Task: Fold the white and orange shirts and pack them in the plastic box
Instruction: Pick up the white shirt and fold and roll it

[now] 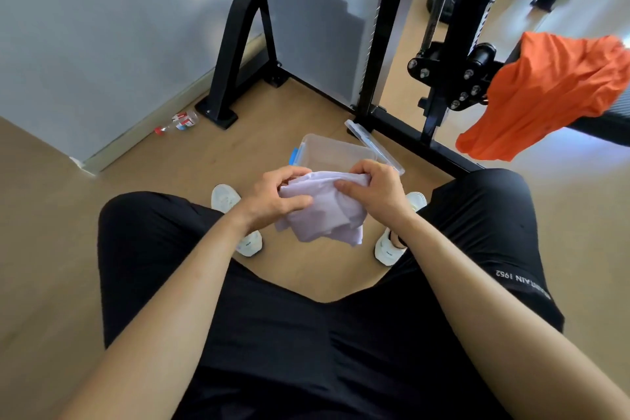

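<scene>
Hands [272,198] [379,188] pinch white shirt [324,215], partly hiding plastic box [335,150]; orange shirt [552,92] drapes bench [603,126].

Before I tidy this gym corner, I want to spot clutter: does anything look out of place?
Two things. A plastic bottle lies on its side on the floor by the wall, like litter. The orange shirt hangs crumpled over the black gym machine, not yet folded.

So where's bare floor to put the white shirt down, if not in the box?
Bare floor left of the plastic box, bordered by the bottle and the left shoe. Also between that and the right shoe, under the white shirt. Right of the box is crowded: lid, then the machine frame.
</scene>
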Demonstrator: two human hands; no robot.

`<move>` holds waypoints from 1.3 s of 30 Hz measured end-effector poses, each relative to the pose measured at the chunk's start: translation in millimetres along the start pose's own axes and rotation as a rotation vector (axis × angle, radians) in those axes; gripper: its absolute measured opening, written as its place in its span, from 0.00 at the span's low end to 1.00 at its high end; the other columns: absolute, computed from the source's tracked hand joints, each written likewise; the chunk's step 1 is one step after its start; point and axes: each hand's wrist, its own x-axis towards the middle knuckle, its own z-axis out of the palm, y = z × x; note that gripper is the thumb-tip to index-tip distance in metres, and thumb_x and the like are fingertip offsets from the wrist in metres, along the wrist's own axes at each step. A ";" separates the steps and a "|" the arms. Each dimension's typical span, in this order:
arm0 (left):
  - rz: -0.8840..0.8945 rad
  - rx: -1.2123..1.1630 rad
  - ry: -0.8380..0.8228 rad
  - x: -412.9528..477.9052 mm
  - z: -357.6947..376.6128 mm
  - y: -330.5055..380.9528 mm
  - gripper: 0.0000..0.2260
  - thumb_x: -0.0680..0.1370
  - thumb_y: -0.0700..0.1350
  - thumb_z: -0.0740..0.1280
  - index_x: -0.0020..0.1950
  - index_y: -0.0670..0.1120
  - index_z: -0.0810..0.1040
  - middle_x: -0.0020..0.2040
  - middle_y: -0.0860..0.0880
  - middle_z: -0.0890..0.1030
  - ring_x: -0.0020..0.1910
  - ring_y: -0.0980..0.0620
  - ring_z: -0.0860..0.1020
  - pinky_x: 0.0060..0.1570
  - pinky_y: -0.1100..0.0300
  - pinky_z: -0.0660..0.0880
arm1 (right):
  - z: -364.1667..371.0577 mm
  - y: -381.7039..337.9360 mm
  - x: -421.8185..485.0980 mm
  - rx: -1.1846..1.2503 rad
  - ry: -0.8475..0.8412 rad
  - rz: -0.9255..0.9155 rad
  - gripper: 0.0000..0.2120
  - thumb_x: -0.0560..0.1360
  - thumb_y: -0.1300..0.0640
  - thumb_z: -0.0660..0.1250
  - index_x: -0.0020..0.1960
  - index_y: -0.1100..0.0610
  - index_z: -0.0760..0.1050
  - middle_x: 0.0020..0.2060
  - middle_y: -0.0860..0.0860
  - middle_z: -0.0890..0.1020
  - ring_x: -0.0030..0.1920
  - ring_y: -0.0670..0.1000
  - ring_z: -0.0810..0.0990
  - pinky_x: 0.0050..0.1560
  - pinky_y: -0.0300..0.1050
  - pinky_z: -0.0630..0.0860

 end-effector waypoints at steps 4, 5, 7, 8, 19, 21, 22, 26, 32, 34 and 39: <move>-0.046 0.216 0.182 6.3 12.7 -5.4 0.12 0.73 0.55 0.74 0.53 0.52 0.82 0.48 0.54 0.84 0.49 0.53 0.82 0.51 0.50 0.80 | 11.6 -4.7 -7.1 -0.016 0.009 -0.015 0.11 0.71 0.52 0.77 0.42 0.58 0.78 0.34 0.48 0.79 0.33 0.43 0.73 0.34 0.34 0.69; -0.058 0.243 0.210 8.0 12.8 -7.3 0.10 0.74 0.56 0.73 0.50 0.52 0.83 0.45 0.54 0.85 0.47 0.52 0.82 0.50 0.48 0.80 | 13.1 -5.8 -7.9 -0.030 0.012 -0.023 0.11 0.71 0.52 0.77 0.42 0.58 0.78 0.34 0.48 0.79 0.34 0.43 0.73 0.35 0.35 0.70; -0.060 0.252 0.264 10.8 11.1 -10.2 0.09 0.74 0.56 0.73 0.45 0.51 0.83 0.42 0.53 0.85 0.45 0.50 0.82 0.48 0.47 0.79 | 13.8 -7.4 -10.0 -0.057 -0.006 -0.045 0.09 0.71 0.54 0.76 0.45 0.57 0.78 0.38 0.49 0.82 0.38 0.46 0.76 0.40 0.41 0.74; -0.058 0.249 0.296 11.7 10.2 -11.1 0.09 0.74 0.55 0.73 0.44 0.50 0.83 0.41 0.53 0.85 0.44 0.50 0.82 0.47 0.48 0.79 | 13.1 -8.1 -11.5 -0.080 -0.044 -0.077 0.10 0.72 0.55 0.75 0.50 0.54 0.78 0.42 0.49 0.83 0.42 0.47 0.78 0.44 0.42 0.75; -0.014 0.183 0.387 11.8 1.9 -10.3 0.07 0.73 0.52 0.75 0.45 0.49 0.84 0.42 0.54 0.85 0.45 0.52 0.82 0.47 0.51 0.80 | 23.8 -2.1 -22.3 -0.336 -0.297 -0.478 0.21 0.78 0.62 0.68 0.68 0.48 0.78 0.46 0.44 0.71 0.43 0.45 0.70 0.45 0.26 0.64; 0.006 0.176 0.336 11.2 -0.4 -12.7 0.08 0.72 0.53 0.76 0.47 0.51 0.84 0.44 0.55 0.85 0.46 0.55 0.82 0.48 0.54 0.80 | 21.6 -3.1 -21.0 -0.325 -0.258 -0.440 0.20 0.78 0.62 0.68 0.68 0.48 0.78 0.41 0.43 0.70 0.39 0.45 0.70 0.42 0.28 0.65; 0.006 0.168 0.300 10.7 -0.9 -13.4 0.10 0.71 0.53 0.77 0.49 0.51 0.84 0.45 0.55 0.85 0.46 0.56 0.82 0.48 0.56 0.79 | 20.4 -2.3 -20.1 -0.319 -0.237 -0.436 0.20 0.78 0.62 0.68 0.68 0.48 0.78 0.41 0.45 0.72 0.40 0.45 0.71 0.42 0.28 0.66; -0.034 0.188 0.219 11.2 3.4 -12.3 0.23 0.63 0.59 0.81 0.55 0.54 0.82 0.49 0.57 0.84 0.48 0.57 0.82 0.46 0.60 0.79 | 18.0 0.5 -17.9 -0.284 -0.213 -0.383 0.22 0.76 0.64 0.68 0.68 0.49 0.78 0.45 0.46 0.76 0.45 0.45 0.73 0.45 0.26 0.66; -0.092 0.364 0.233 12.0 12.7 -15.5 0.29 0.56 0.65 0.80 0.53 0.58 0.78 0.47 0.58 0.83 0.47 0.54 0.81 0.43 0.55 0.79 | 14.4 -1.4 -17.5 -0.170 -0.224 -0.258 0.23 0.74 0.66 0.68 0.66 0.49 0.79 0.50 0.47 0.79 0.47 0.44 0.77 0.46 0.28 0.70; -0.058 0.455 0.232 12.1 12.0 -16.5 0.24 0.58 0.61 0.80 0.49 0.54 0.78 0.44 0.56 0.82 0.44 0.51 0.80 0.38 0.56 0.76 | 8.6 -3.8 -17.2 -0.059 -0.231 -0.185 0.22 0.74 0.66 0.68 0.64 0.47 0.81 0.52 0.47 0.80 0.51 0.42 0.79 0.48 0.30 0.74; 0.135 0.567 0.376 13.6 12.7 -19.2 0.14 0.62 0.52 0.76 0.44 0.49 0.80 0.39 0.52 0.77 0.39 0.45 0.77 0.31 0.58 0.65 | -0.9 -7.4 -12.4 0.019 -0.218 -0.097 0.21 0.74 0.66 0.68 0.62 0.47 0.81 0.56 0.46 0.83 0.57 0.46 0.81 0.56 0.48 0.81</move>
